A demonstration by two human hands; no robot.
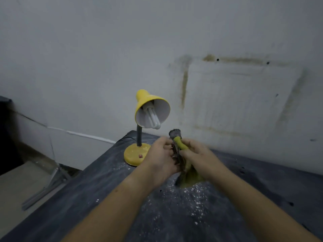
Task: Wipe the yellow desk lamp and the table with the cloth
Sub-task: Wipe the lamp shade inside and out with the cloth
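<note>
**Both hands hold the cloth above the dusty table, next to the lamp**

The left hand (161, 160) and the right hand (195, 154) meet over the middle of the dark table (97, 189), and each of them grips the same cloth (181, 145). The cloth is partly yellow-green and partly grey, and it is bunched into a narrow roll. The fingers of the left hand curl around its left side. The thumb and fingers of the right hand close on the yellow part from the right. The top end of the cloth stands up above the hands, and the lower end hangs down and spreads on the table surface under the right wrist.

The yellow desk lamp (150, 107) stands upright on the far left part of the table, just beside the left hand but not touching it. Its shade tilts toward the camera, so the white spiral-tube bulb (153, 117) inside is visible. A dark neck (139, 137) joins the shade to the round yellow base (136, 154), which carries a small red switch (140, 156).

White specks (192, 194) lie scattered on the table, most of them near the hanging end of the cloth.

Behind the table is a pale wall (87, 49) with brownish stain lines (184, 88), and a white cable (83, 135) runs along it at the left.
</note>
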